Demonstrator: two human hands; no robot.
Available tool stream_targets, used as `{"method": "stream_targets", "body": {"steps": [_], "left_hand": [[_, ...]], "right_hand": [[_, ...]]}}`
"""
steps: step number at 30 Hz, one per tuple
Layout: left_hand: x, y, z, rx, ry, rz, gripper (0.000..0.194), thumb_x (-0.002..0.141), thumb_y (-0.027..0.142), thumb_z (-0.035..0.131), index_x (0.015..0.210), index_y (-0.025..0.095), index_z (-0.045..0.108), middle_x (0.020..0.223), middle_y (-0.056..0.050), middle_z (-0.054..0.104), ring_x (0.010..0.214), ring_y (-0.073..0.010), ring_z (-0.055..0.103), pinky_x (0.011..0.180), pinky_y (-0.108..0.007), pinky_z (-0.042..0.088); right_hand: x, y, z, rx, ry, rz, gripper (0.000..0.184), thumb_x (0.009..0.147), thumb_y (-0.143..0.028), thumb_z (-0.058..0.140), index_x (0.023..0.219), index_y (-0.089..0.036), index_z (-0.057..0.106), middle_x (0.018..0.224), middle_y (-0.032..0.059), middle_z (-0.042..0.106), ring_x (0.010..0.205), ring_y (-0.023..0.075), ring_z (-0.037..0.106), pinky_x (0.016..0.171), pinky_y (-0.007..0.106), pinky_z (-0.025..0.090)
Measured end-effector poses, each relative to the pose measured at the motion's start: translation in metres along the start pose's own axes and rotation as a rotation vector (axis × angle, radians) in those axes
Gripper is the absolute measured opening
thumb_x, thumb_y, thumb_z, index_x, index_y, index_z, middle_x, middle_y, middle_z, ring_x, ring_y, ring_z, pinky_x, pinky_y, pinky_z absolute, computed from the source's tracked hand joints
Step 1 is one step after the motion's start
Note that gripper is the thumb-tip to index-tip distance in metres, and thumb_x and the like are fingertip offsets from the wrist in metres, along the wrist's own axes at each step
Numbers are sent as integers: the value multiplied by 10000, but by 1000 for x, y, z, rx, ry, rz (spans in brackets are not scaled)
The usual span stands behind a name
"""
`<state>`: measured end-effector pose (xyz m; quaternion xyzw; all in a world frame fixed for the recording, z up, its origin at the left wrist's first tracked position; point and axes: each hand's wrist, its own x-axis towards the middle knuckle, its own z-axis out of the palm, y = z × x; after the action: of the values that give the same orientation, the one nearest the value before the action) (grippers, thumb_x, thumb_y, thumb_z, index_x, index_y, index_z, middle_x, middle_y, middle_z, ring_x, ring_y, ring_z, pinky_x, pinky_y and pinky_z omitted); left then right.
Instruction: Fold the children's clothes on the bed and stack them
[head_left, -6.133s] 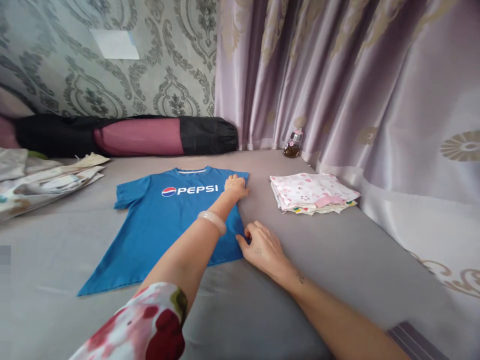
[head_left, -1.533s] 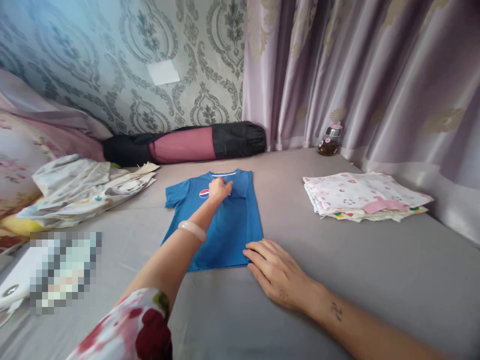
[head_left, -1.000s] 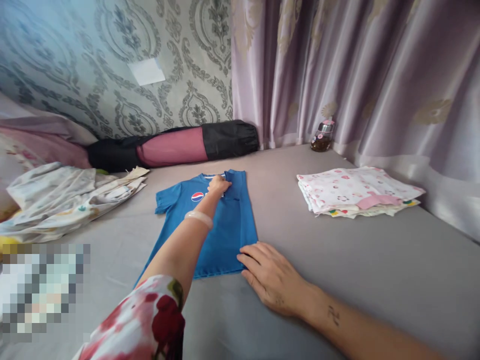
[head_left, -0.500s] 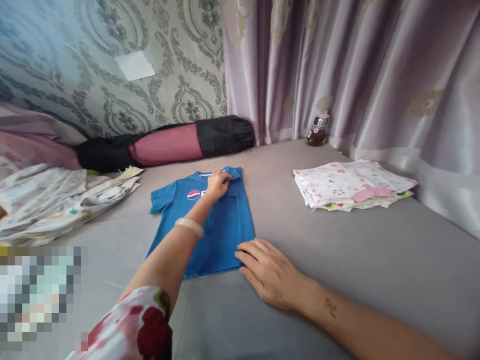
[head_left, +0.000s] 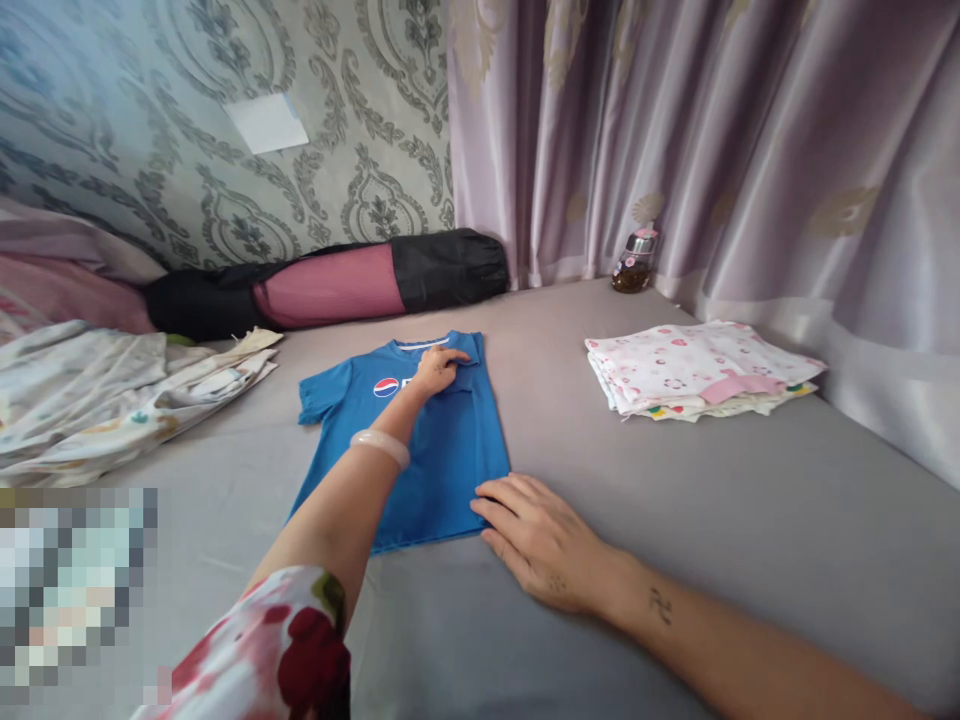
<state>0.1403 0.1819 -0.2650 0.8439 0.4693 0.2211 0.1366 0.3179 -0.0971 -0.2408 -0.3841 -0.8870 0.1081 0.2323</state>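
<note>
A blue T-shirt [head_left: 427,470] with a round red, white and blue logo lies flat on the bed, collar away from me. Its right side is folded inward, with that sleeve laid over the chest. My left hand [head_left: 439,370] rests on the folded sleeve just below the collar, fingers stretched out and pressing on the cloth. Part of the printed lettering is hidden under it. At the lower right corner of the hem, my right hand [head_left: 536,540] lies with its fingers spread, fingertips touching the shirt's edge.
On the grey bed sheet [head_left: 675,560], a stack of folded white and pink printed clothes [head_left: 697,365] lies at the right. Rumpled pale clothes [head_left: 135,395] lie at the left. A black and pink roll [head_left: 337,285] lines the wall. A bottle [head_left: 632,265] stands by the curtain [head_left: 555,150].
My left hand has shifted slightly down on the shirt, and more of the collar's white band shows. The right hand stays at the hem.
</note>
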Motion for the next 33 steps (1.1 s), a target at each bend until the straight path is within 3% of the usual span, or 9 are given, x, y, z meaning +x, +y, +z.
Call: {"method": "stream_targets", "body": {"steps": [4, 8, 11, 14, 18, 22, 26, 33], "left_hand": [[-23, 3, -18, -92, 11, -59, 485, 850, 307, 533, 1318, 182, 572, 1208, -96, 607, 1009, -198, 599, 960, -360, 482], [-67, -4, -42, 81, -5, -159, 517, 856, 319, 548, 1355, 189, 518, 1225, -115, 588, 1096, -242, 577, 1000, -407, 446], [-105, -3, -59, 262, -88, -220, 503, 852, 305, 554, 1339, 182, 512, 1268, -130, 570, 1189, -282, 531, 1033, -434, 408], [-140, 10, -70, 365, -168, -315, 476, 869, 327, 540, 1305, 135, 527, 1275, -170, 562, 1189, -304, 532, 1017, -425, 418], [-175, 33, -66, 422, -180, -363, 437, 915, 358, 478, 1299, 153, 529, 1334, -165, 538, 1237, -308, 508, 1013, -418, 424], [-192, 45, -50, 478, -103, -403, 510, 986, 346, 327, 1418, 88, 409, 1489, -214, 390, 1392, -327, 350, 1107, -463, 331], [-197, 46, -43, 478, -80, -414, 532, 1001, 354, 273, 1452, 91, 378, 1524, -191, 352, 1423, -323, 299, 1150, -470, 276], [-198, 41, -42, 447, -19, -396, 534, 987, 377, 294, 1437, 117, 416, 1510, -177, 386, 1415, -318, 322, 1142, -471, 298]], "right_hand": [[-3, -1, -5, 49, -12, 30, 319, 987, -249, 420, 1260, -185, 573, 1280, 97, 603, 1184, 210, 529, 1062, 406, 390], [14, 5, -21, 113, -74, 51, 321, 1004, -280, 402, 1277, -233, 564, 1239, 56, 648, 1154, 176, 572, 1145, 459, 259], [58, 26, -28, 90, -18, 53, 339, 1018, -293, 340, 1204, -224, 615, 1215, 54, 664, 1163, 166, 573, 1119, 418, 289], [118, 58, -18, -66, 72, 150, 392, 1011, -277, 304, 1253, -162, 590, 1366, 104, 562, 1300, 194, 465, 1125, 380, 276], [187, 96, 10, -222, -19, 515, 497, 1004, -285, 268, 1420, -50, 405, 1541, 175, 321, 1437, 275, 246, 1157, 444, 198], [227, 113, 27, -264, -49, 649, 554, 999, -301, 238, 1483, -36, 291, 1584, 159, 222, 1470, 269, 131, 1182, 449, 95], [242, 123, 33, -256, -66, 717, 625, 1003, -380, 184, 1500, -5, 241, 1594, 163, 175, 1475, 270, 88, 1185, 440, 72], [241, 139, 53, -264, -74, 767, 661, 998, -407, 151, 1498, 17, 242, 1586, 179, 190, 1467, 282, 119, 1178, 432, 90]]}}
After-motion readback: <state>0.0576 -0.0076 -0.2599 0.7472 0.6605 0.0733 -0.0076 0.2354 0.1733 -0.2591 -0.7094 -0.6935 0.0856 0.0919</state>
